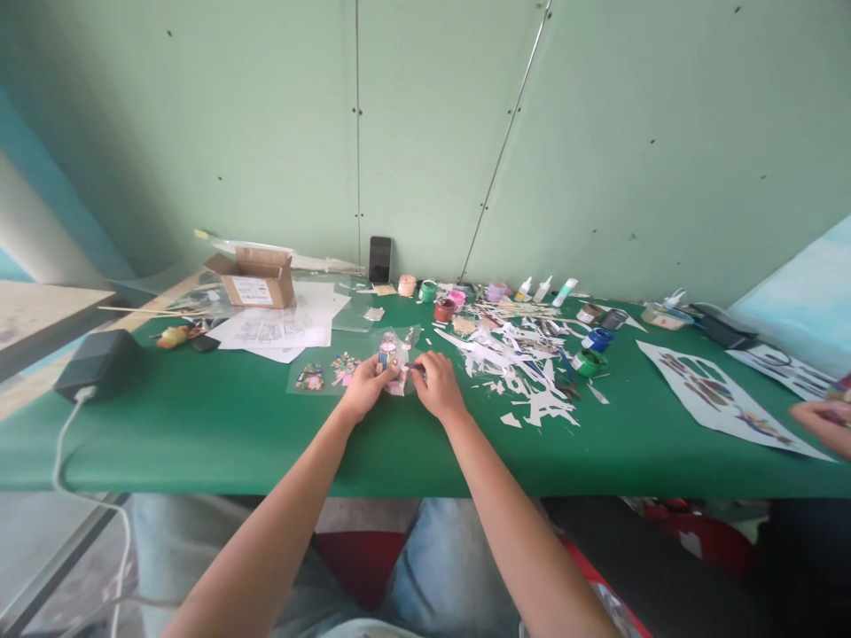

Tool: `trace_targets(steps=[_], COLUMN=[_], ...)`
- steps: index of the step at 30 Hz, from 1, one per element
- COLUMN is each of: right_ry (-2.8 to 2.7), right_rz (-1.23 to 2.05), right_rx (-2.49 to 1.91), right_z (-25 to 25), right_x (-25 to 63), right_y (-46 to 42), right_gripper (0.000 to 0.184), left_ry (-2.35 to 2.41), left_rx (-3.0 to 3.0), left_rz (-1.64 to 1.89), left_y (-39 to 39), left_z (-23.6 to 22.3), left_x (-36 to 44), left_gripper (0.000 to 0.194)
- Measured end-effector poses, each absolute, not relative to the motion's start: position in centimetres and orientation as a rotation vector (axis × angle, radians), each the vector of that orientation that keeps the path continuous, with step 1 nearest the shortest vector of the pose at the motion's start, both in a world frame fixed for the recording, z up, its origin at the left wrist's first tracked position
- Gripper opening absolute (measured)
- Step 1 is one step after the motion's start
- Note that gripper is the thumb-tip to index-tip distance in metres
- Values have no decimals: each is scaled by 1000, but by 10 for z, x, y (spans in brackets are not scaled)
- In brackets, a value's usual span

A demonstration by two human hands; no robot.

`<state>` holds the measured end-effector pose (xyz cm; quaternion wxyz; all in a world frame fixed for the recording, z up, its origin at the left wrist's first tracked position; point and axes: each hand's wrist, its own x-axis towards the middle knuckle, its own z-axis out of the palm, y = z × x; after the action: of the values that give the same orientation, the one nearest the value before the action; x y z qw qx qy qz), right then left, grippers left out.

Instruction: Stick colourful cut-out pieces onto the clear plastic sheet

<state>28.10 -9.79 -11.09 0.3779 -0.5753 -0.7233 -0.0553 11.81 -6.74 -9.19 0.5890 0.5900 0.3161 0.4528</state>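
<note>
Bare forearms [509,523] extend over our flat green tabletop [253,447], our left hand [364,386] clamping a small multicoloured flat figure [387,347] beside our right hand [437,385], whose grip we cannot discern.

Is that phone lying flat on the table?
No, the phone stands upright on its short end, close to the pale green wall.

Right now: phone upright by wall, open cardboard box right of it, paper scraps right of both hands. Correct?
No: in the head view the open cardboard box is left of the phone. Rest holds: phone upright by wall, paper scraps right of both hands.
</note>
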Motion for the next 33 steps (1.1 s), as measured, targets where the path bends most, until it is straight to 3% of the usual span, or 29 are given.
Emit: trace_targets(steps=[8, 20, 33], right_ry=[-1783, -1926, -2039], right_rz=[-46, -178, -221], right_rx=[-1429, -1476, -1597], right_z=[-115, -109, -104], right_x=[283, 279, 277], right_y=[-100, -102, -106], right_gripper=[27, 12, 18], left_ry=[791, 819, 751], left_rx=[1368, 1337, 1428], left_rz=[1005, 1061, 995], left_y=[-63, -64, -66], left_z=[-97, -95, -98], left_x=[119, 116, 115], left_gripper=[40, 45, 43])
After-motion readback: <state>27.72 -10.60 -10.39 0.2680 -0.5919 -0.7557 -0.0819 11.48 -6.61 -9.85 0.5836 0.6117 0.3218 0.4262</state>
